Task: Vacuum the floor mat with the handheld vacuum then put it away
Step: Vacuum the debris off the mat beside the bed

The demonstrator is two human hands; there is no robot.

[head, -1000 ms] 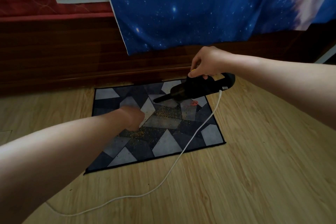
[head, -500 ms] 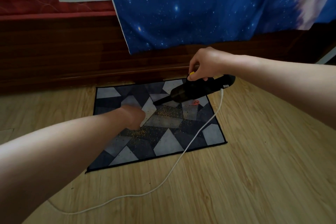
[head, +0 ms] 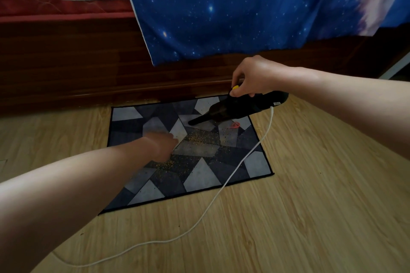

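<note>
— Starting at the left, what is the left hand (head: 163, 147) doing?

— It reaches out over the floor mat (head: 200, 178), low above the left of its middle; it is blurred and seen from behind the wrist, so I cannot tell whether its fingers are apart or curled, nor whether it touches the mat.

— And the mat itself?

— It lies flat on the wooden floor (head: 310, 217), its far edge near the dark bed frame (head: 88, 77); a scatter of yellow grains (head: 200, 138) sits in its middle, just to the right of the left hand.

— Where is the handheld vacuum (head: 239, 108)?

— Above the mat's far right corner, tilted, its nozzle (head: 195, 121) pointing left and down; the tip is just beyond the grains, and whether it touches the mat I cannot say.

— How do the fingers sit on it?

— The right hand (head: 255, 77) comes down from above; its fingers (head: 251, 93) are curled over the top of the black body and clamped on it, with the yellow switch (head: 235, 87) just under the thumb; the body hangs below the knuckles and its rear end juts out to the right of the hand.

— Anything further right?

— A white cord (head: 244, 158) leaves the rear end, crosses the mat's right side and trails over the floor toward the near left.
</note>
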